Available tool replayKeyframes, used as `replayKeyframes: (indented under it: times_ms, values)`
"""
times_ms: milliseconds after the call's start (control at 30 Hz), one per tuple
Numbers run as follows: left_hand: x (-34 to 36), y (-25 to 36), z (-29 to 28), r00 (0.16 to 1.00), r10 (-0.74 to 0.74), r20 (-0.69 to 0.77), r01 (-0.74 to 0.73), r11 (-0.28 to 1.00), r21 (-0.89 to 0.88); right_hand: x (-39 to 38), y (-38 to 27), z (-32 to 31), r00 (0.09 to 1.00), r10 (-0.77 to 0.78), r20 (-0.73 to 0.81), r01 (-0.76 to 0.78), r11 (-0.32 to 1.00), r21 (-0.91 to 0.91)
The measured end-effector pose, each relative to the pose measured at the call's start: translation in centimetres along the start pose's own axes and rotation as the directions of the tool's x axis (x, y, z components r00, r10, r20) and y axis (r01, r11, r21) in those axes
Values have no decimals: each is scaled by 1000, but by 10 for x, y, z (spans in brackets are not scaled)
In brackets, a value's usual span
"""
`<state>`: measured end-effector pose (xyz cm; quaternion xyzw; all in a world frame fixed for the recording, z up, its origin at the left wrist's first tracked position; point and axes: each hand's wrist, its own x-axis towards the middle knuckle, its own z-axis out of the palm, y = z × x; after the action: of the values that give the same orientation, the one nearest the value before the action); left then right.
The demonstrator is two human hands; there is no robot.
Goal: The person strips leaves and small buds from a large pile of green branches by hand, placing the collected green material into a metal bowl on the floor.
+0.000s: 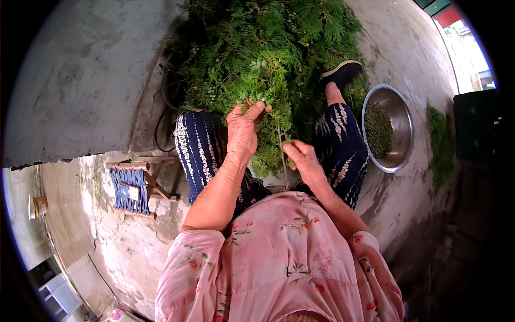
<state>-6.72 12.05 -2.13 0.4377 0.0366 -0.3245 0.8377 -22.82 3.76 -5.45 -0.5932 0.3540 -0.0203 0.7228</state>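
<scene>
A leafy green conifer branch [279,99] with pale seed cones on it stands out in front of my lap. My right hand [303,156] is closed around its bare woody stem, low down near my body. Higher up, my left hand [245,124] pinches at the foliage with thumb and forefinger; what lies between the fingertips is too small to make out. Beyond both hands rises a large heap of similar cut branches [214,70], spreading between and past my knees.
To the right, a shiny metal basin [406,134] holds many small green cones [378,131]. Loose sprigs [440,145] lie beyond it. On the left stands a wooden folding stool [131,190] with a woven blue seat. A grey concrete block [91,80] borders the heap.
</scene>
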Motion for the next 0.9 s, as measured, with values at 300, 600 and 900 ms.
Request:
replayKeyframes:
  times_ms: [300,600,900]
  values:
    - [-9,-6,9,999,-20,39,13,985,170,22,-75,15,844,-486,-226,500,866,4]
    - [-7,-7,18,997,-12,76,-16,937,350,49,-84,22,861,-488,-143,493,870,7]
    - [0,-4,23,986,-155,62,121,919,374,56,-80,0,993,-20,116,-59,771,634]
